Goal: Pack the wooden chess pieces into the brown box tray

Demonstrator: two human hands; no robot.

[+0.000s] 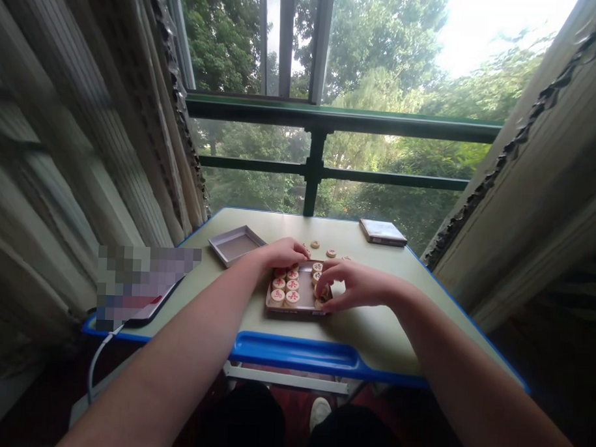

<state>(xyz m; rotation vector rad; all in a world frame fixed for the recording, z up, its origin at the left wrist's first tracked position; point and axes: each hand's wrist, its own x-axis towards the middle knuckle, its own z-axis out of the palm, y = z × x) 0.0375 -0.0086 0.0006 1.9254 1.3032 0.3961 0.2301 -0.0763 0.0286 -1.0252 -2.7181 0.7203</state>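
A shallow box (306,287) on the table holds round Chinese chess pieces. Pieces with red characters (292,297) fill its left side; others with dark characters (317,276) line the right, and a bare strip shows between. My right hand (347,282) reaches over the box's right side, thumb and fingers closed around a Chinese chess piece (323,295) there. At the far left corner of the box is my left hand (288,250), its fingers bent together near the rim; what they grip is hidden. Beyond the box lie loose pieces (331,253), one close to my left fingertips.
An open grey tray-like lid (238,245) lies to the left of the box. A flat closed box (383,232) rests at the back right. On the left edge sits a blurred-out device (144,290) with a white cable (95,360). A blue trough (296,351) runs along the table's front.
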